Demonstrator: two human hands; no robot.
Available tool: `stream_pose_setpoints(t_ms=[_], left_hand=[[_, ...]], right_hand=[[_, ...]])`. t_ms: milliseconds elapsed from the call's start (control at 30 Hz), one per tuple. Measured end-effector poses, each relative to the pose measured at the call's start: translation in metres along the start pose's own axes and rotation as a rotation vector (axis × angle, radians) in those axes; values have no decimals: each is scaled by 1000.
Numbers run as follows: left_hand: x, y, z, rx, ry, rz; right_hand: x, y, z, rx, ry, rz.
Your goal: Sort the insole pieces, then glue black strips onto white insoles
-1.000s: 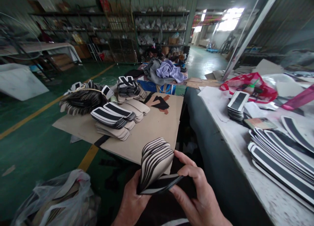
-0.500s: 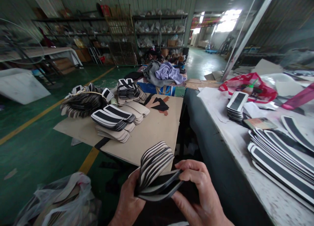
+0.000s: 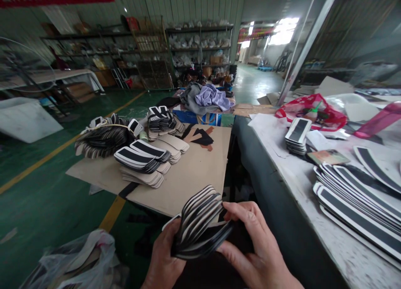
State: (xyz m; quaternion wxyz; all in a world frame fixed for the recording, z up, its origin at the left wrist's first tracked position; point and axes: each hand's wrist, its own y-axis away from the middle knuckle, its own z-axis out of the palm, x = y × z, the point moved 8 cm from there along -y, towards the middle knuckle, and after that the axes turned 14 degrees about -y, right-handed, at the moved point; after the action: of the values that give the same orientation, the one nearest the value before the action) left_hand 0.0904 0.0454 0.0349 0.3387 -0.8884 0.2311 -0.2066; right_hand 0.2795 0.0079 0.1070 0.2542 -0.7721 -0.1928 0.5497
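My left hand (image 3: 166,251) is closed around one end of a fanned stack of curved strips (image 3: 199,222) with black and beige faces, just past the near edge of the cardboard-topped table. At the stack's other end is my right hand (image 3: 257,243), its index fingertip on the edges of the upper strips and its thumb by the lower ones. Between those fingers the strips spread apart, leaving a dark gap. More strips with black centres and white borders (image 3: 138,157) lie in piles on the cardboard (image 3: 200,168), beside a tied bundle (image 3: 103,138).
To the right stands a white-topped table (image 3: 288,176) bearing long curved strips (image 3: 360,209), a small stack of short strips (image 3: 297,134) and a red plastic bag (image 3: 326,113). A clear bag of scraps (image 3: 90,259) sits at lower left. Crumpled cloth (image 3: 209,97) lies beyond the cardboard.
My right index finger has shifted from the lower strips to the upper ones. The opening among the lower strips has narrowed. My view has tilted up slightly.
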Motion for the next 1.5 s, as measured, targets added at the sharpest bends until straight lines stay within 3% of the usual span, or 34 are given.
stream_pose_setpoints(t_ms=[367,567,867,1233,1500], left_hand=[[3,-11,5,-80,132,9],[13,-23,-2,-69,159,90],[7,-16,8,-180,236,114],[13,-22,7,-226,309,174],[15,-25,6,-241,314,159]], right_hand=[[-6,-6,-8,62,23,-74],[-5,2,-11,58,-7,-142],[-4,10,-18,83,-59,-189],[-16,-10,-16,-71,-106,-125],[-15,-5,-16,-56,-65,-153]])
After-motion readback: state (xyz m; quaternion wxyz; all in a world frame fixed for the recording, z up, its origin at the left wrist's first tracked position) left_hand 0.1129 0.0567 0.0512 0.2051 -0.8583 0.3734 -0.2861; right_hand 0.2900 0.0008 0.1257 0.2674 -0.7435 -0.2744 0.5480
